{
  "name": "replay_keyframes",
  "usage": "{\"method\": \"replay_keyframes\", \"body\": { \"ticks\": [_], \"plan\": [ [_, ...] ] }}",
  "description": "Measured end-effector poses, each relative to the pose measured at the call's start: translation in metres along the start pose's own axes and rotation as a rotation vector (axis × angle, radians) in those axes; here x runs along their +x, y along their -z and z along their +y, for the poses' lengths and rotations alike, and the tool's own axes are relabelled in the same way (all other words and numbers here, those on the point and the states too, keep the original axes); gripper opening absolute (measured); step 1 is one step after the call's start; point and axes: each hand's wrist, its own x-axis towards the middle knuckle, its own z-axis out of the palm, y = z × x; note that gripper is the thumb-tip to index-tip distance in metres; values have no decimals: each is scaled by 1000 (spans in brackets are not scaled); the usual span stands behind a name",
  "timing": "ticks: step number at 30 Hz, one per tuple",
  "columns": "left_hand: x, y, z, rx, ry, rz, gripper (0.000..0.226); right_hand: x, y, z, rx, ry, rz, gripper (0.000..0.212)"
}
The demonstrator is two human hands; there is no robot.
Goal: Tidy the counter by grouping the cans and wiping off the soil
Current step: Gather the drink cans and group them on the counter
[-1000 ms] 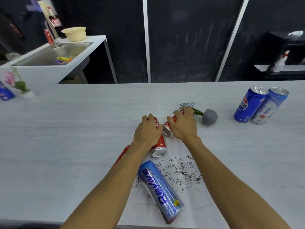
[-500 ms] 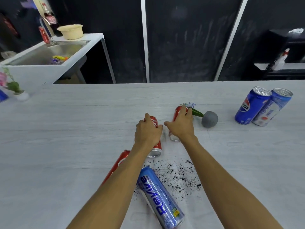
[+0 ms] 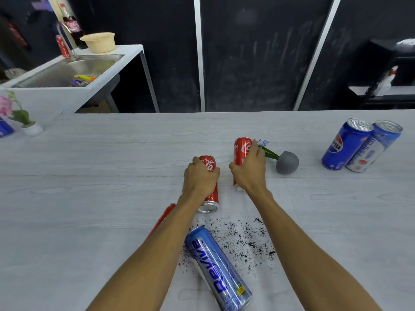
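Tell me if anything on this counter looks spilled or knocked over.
Yes. Dark soil is scattered across the counter between the arms. A small grey flower pot lies tipped on its side, and a blue can lies flat beside the soil. Each hand grips a red can.

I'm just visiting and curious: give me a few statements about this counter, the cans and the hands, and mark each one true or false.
1. Each hand grips a red cola can: the left hand one can, the right hand another. True.
2. The silver-blue Revive can stands upright. False: it lies on its side on the counter.
3. Dark soil is scattered beside the Revive can. True.
4. The two blue cans at far right lie flat. False: they stand together, touching.
5. The small grey pot stands upright. False: it is tipped over, with its blue flower towards the right hand.
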Motion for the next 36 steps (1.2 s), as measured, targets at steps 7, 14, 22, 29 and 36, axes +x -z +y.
{"method": "replay_keyframes", "body": {
  "ticks": [7,14,22,29,36],
  "plan": [
    [-7,8,12,-170,-92,43,68,-15,13,4,170,21,80,101],
    [-22,1,30,-341,-172,70,85,-26,41,15,260,14,182,89],
    [-44,-28,65,-481,-291,101,81,-41,94,40,356,62,247,79],
    [-74,-62,103,-581,-445,1,72,-49,140,77,322,18,352,85],
    [-93,-106,141,-572,-527,-68,75,-48,183,114,286,-34,424,83]
  ]
}}
